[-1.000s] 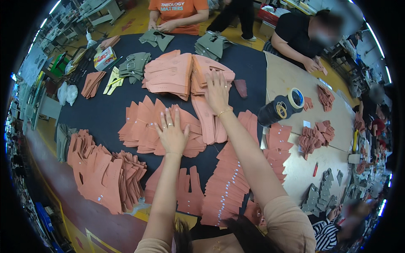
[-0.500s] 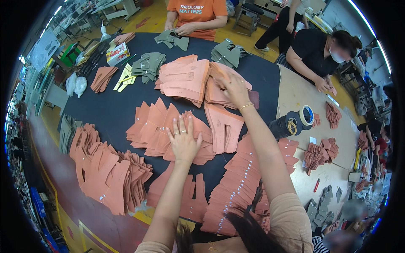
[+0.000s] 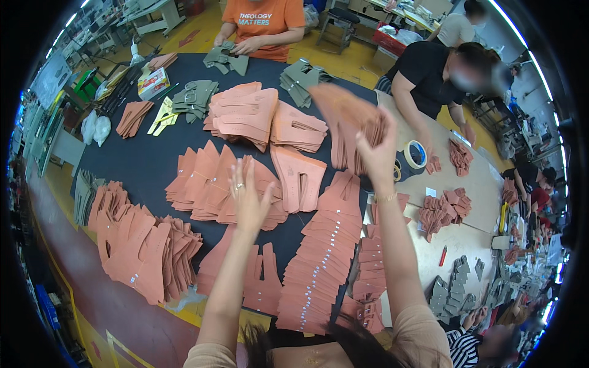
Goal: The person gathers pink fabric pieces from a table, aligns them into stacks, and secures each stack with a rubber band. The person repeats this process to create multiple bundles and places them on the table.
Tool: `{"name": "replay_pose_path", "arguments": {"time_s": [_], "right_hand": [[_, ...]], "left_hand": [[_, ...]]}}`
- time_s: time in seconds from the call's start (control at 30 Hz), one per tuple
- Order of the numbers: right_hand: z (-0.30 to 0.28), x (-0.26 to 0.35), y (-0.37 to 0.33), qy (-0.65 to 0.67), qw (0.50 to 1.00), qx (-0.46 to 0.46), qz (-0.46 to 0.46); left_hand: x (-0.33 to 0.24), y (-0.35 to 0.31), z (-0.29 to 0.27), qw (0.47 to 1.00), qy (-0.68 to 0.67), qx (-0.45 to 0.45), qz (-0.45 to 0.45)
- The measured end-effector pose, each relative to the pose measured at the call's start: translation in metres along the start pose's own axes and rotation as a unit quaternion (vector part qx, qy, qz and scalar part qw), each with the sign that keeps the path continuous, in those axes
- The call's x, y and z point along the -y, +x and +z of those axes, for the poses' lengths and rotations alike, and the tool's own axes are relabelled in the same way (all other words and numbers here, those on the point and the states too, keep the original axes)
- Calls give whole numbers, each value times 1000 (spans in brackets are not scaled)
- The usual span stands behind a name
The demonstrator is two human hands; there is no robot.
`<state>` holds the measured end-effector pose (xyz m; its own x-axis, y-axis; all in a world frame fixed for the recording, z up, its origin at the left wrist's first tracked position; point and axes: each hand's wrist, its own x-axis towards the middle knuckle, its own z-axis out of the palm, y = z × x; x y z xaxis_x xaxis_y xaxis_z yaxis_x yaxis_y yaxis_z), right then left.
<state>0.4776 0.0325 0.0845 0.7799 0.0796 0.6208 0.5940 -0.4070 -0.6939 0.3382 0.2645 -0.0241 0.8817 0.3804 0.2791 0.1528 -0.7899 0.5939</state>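
Black table (image 3: 138, 161): salmon stacks (image 3: 242, 115), grey-green stacks (image 3: 194, 101), yellow pieces (image 3: 163, 116), small box (image 3: 153, 84).

The left arm (image 3: 224, 291) extends over the near edge of the desk (image 3: 144, 161), its wrist (image 3: 245, 233) fairly straight. The left hand (image 3: 248, 202) is flat, palm down, fingers lengthened toward the far edge and thumb spread rightward. The right arm (image 3: 402, 257) extends nearer the far edge; the right hand (image 3: 379, 152) is curled in a grip, thumb angled up and left, fingers slightly blurred.

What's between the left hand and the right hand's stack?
Head view: the right edge of the fanned pile, then a slotted salmon stack on the dark tabletop.
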Motion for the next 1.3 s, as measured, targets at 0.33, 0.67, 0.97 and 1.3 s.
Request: {"name": "replay_pose_path", "arguments": {"time_s": [0.33,0.67,0.97,1.3], "right_hand": [[-15,71,-165,212,922,134,296],[-77,83,-178,529,760,12,376],[-102,101,-201,513,789,8,339],[-107,106,-211,483,809,13,335]], "left_hand": [[-106,-87,-14,753,-628,126,-152],[-130,-109,-60,741,-629,111,-206],[-139,-132,-75,730,-647,120,-185],[-144,-152,-73,769,-609,122,-152]]}}
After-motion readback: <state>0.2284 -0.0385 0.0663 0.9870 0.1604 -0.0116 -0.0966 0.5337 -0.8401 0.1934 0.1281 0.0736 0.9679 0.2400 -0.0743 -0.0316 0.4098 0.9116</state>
